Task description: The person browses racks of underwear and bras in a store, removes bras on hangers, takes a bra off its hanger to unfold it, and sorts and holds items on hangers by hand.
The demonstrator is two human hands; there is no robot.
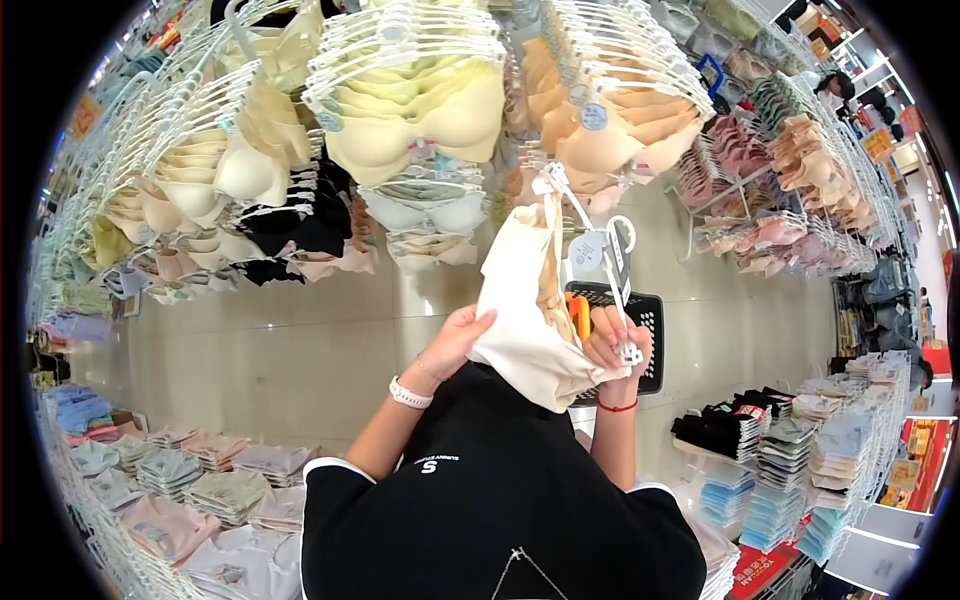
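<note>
A cream bra (pixel 525 335) hangs on a white hanger (pixel 612 270), tilted, in front of my chest. My left hand (pixel 458 338) pinches the bra's left edge between thumb and fingers. At the other side, my right hand (pixel 618 345) is closed around the hanger's lower end, by its clip. A round pale tag (pixel 587 250) and a dark tag (pixel 620 250) dangle beside the hanger hook. Behind my right hand, a black basket (pixel 652 345) shows, with something orange (pixel 578 316) near it.
Racks of yellow bras (pixel 415 120) and tan bras (pixel 610 135) stand ahead. More bras (pixel 240 170) hang at the left, and pink ones (pixel 780 230) at the right. Folded clothes (pixel 240 495) lie low on the left; folded stacks (pixel 790 450) fill the lower right.
</note>
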